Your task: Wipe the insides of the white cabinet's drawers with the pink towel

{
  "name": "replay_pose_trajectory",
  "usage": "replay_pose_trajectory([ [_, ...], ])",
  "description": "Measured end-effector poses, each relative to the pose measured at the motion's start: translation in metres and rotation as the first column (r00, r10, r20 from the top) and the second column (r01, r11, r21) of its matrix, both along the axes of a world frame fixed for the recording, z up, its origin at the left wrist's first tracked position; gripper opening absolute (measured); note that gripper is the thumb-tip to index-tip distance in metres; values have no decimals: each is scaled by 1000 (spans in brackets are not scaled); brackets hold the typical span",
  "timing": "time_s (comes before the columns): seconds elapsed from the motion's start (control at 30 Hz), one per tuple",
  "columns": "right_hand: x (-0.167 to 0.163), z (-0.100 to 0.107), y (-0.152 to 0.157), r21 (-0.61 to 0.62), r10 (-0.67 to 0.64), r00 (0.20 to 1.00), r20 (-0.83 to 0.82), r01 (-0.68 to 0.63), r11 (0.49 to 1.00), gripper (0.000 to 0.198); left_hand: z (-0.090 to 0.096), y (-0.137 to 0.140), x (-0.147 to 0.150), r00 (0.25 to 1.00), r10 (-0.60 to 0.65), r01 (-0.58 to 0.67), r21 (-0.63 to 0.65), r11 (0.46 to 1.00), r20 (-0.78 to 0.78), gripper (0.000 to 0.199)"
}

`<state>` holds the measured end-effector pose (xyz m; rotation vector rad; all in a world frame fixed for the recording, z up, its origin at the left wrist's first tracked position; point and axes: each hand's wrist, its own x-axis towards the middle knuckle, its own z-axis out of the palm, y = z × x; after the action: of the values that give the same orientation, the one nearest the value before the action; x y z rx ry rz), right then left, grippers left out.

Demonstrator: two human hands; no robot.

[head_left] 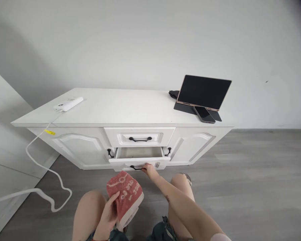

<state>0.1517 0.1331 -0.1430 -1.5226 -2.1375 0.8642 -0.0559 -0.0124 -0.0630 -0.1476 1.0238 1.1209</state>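
My left hand (109,211) is closed on a folded red towel (126,192) with pale lettering and a cream edge, held low between my knees. My right hand (148,169) reaches forward, its fingers closed on the right end of the black handle (136,167) of the lower drawer (120,164). That drawer stands partly pulled out, and the part of its inside that shows looks bare. Above it, the upper drawer (140,137) is closed, with a black handle of its own.
On the white cabinet top (125,107) a tablet (204,92) stands at the right, a phone (204,114) before it and a black item (174,94) behind. At the left lies a white power strip (69,104), its cable (40,164) hanging to the floor. Cabinet doors flank the drawers.
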Motion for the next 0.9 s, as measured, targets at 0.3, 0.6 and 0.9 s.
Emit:
replay_pose_trajectory([
  [0.3, -1, 16, 46, -105, -48, 995, 89, 57, 993, 9, 8, 5, 22, 996, -73, 71, -40, 997, -52, 37],
  [0.6, -5, 28, 70, -215, -154, 986, 69, 165, 963, 26, 8, -1, 25, 988, -153, 152, -37, 988, -27, 35],
  [0.9, -12, 54, 41, -299, -388, 897, -211, 319, 899, 26, -8, 1, 33, 993, -104, 106, 19, 994, -62, 28],
])
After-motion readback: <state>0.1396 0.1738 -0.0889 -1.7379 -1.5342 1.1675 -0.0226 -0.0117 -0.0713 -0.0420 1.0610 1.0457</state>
